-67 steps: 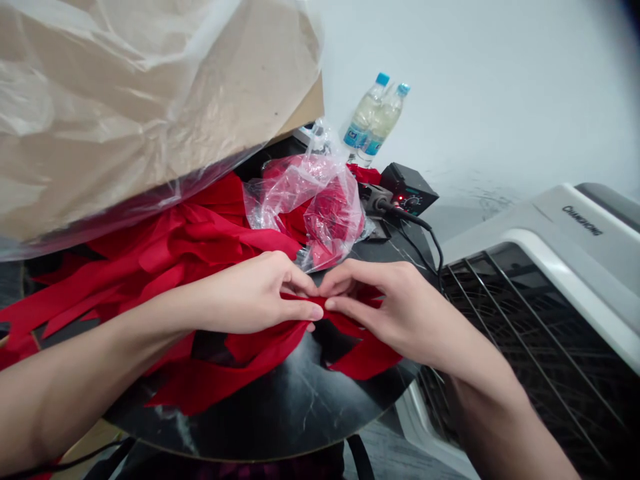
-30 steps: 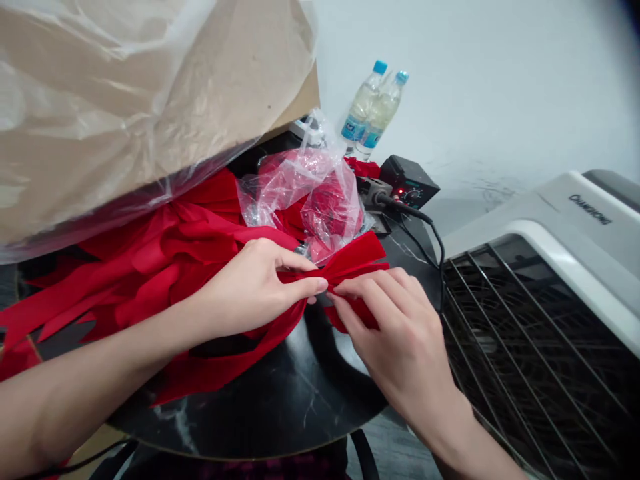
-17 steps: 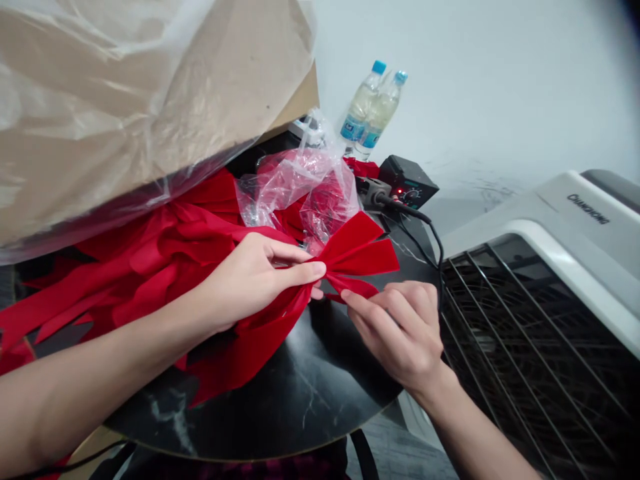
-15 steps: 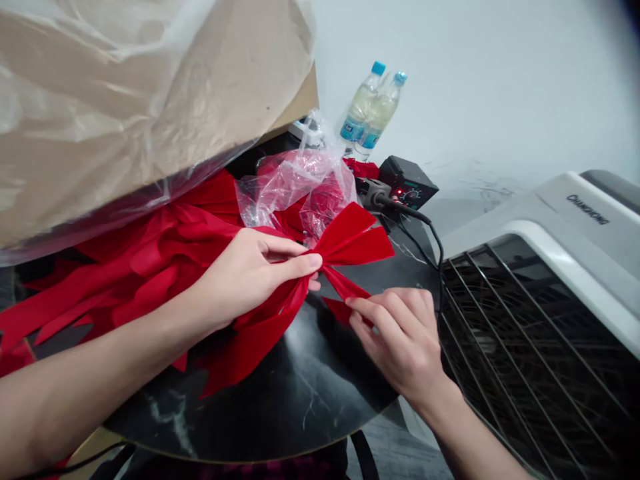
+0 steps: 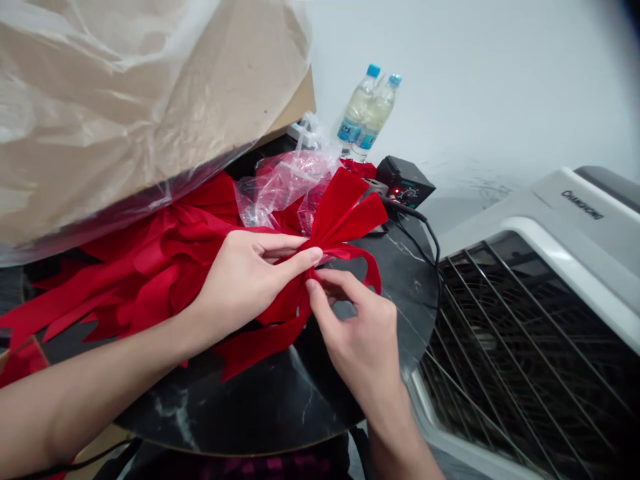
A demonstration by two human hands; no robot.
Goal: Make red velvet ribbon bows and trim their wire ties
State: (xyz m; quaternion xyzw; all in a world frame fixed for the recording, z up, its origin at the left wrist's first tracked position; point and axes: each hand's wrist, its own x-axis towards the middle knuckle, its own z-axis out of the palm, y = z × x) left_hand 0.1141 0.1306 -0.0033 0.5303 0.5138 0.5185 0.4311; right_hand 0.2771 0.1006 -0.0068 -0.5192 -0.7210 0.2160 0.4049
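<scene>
A red velvet ribbon bow (image 5: pixel 340 210) is held over the round black marbled table (image 5: pixel 255 417). My left hand (image 5: pixel 250 277) pinches its gathered middle between thumb and fingers, with the loops fanning out to the upper right. Just below that spot, my right hand (image 5: pixel 363 327) is closed, thumb against fingers, on a narrow ribbon strip (image 5: pixel 371 263) that curves round behind its knuckles. Two tails hang down under my hands, one of them a forked ribbon tail (image 5: pixel 265 347). Part of the bow's middle is hidden by my fingers.
Several red ribbons and bows (image 5: pixel 150 260) lie heaped at the left. Behind them are a clear plastic bag (image 5: pixel 285 180), a plastic-covered cardboard box (image 5: pixel 150 100), two bottles (image 5: pixel 367 110) and a black control box (image 5: pixel 405 183) with cables. A large air cooler (image 5: pixel 530 287) stands at the right.
My right hand has moved left and up to the bow's middle, bringing the narrow strip round into a curve. The loops have tilted upward, while my left hand keeps its pinch.
</scene>
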